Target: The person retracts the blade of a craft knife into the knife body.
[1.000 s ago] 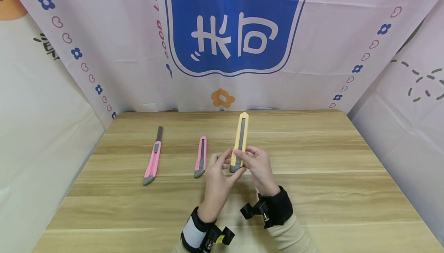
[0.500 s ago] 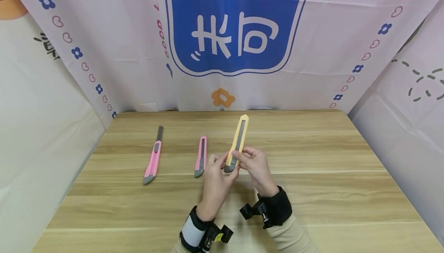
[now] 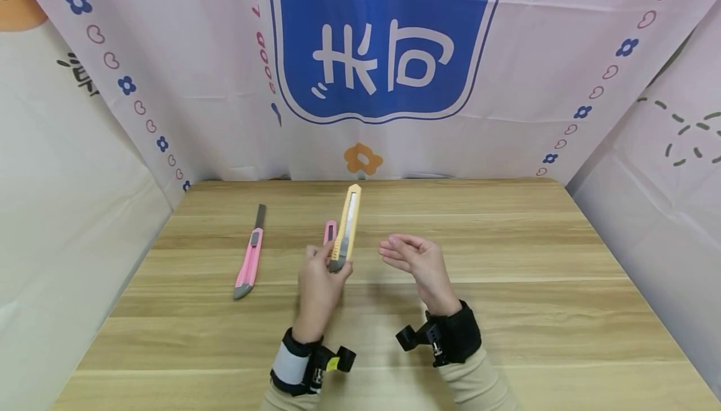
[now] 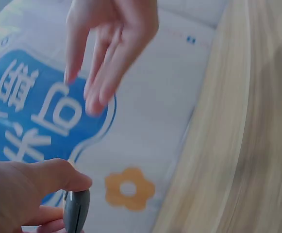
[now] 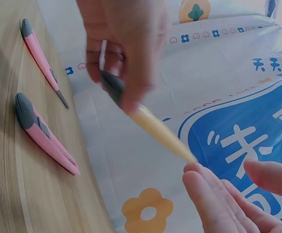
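So a pink knife (image 3: pixel 250 254) near the left edge of the table (image 3: pixel 535 311), then the left hand (image 3: pixel 318 286) pinching the yellow knife (image 3: pixel 348 220) by its grey end, long axis towards the far edge, leaning right; right hand (image 3: pixel 425 267) sits apart to its right, fingers loosely straight, holding nothing

Wooden tabletop (image 3: pixel 535 329), light brown, grain running side to side, far edge straight. Two pink cutters on it, left of centre, lying apart. Leftmost cutter (image 3: pixel 248 266): dark blade out, pointing towards far edge; grey end nearest the viewer. Second cutter (image 3: pixel 330 231): pink tip also faces far edge; lower part blocked in head view, grey end visible from right wrist.
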Available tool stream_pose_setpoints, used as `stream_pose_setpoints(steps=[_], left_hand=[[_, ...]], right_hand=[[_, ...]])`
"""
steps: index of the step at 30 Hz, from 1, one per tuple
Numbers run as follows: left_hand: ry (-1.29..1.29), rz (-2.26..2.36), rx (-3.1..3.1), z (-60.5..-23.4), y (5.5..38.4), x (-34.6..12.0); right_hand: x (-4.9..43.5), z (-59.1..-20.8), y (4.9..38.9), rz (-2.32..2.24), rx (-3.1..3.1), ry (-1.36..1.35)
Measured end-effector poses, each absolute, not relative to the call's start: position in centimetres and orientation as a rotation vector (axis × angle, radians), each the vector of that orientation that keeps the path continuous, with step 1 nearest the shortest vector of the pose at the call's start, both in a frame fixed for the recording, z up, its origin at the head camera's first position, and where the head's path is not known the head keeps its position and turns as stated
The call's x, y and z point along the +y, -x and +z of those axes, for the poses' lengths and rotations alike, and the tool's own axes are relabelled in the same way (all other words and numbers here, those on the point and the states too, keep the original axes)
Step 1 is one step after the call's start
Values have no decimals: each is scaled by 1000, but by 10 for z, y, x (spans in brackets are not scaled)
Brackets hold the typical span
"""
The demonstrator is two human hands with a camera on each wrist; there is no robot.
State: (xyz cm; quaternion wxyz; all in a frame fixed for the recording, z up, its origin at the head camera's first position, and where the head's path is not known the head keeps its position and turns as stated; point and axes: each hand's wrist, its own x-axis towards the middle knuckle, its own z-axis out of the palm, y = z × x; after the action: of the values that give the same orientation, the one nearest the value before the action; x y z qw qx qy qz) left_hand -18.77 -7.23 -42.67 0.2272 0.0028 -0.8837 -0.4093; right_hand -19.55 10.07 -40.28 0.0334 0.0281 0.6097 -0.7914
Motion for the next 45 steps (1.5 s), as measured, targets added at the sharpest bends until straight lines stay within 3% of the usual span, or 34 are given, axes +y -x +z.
stream_pose_setpoints(steps=[18, 45], left_hand=[[-303, -1096, -2589, -465, 207, -144], [-426, -932, -2765, -476, 205, -155]], right_hand=[[103, -403, 197, -2406, 1901, -94], [105, -401, 194, -2401, 1872, -45]])
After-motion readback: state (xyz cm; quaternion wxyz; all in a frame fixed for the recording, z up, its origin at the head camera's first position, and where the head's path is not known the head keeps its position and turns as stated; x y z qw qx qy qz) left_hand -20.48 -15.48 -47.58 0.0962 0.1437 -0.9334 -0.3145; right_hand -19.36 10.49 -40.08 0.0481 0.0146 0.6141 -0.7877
